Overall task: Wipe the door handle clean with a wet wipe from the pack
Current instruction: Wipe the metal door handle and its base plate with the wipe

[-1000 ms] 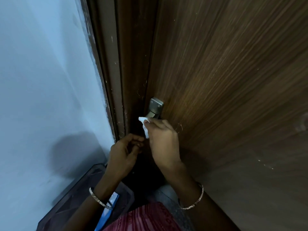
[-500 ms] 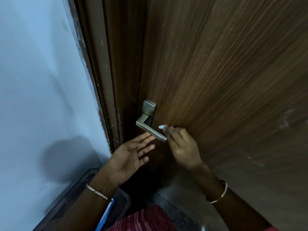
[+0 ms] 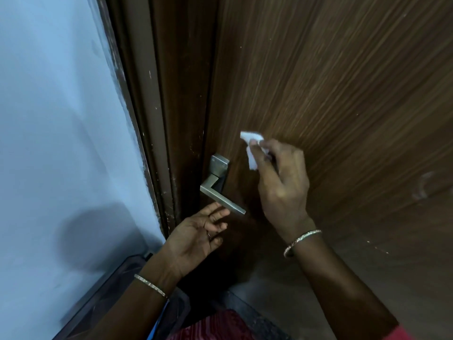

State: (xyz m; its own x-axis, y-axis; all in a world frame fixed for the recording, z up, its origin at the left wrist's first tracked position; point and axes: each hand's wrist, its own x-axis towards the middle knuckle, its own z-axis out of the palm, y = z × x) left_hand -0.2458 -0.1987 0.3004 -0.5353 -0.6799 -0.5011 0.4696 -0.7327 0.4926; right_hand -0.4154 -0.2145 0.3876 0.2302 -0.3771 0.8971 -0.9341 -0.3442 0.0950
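Pinching the limp, light wet wipe, right hand hovers above the rigid door handle; left hand open beneath its lever

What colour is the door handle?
Silvery grey metal door handle, seen in the head view.

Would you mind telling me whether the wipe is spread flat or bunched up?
Bunched up. The wipe is crumpled between the right hand's fingertips, off the handle, with only a small wad showing.
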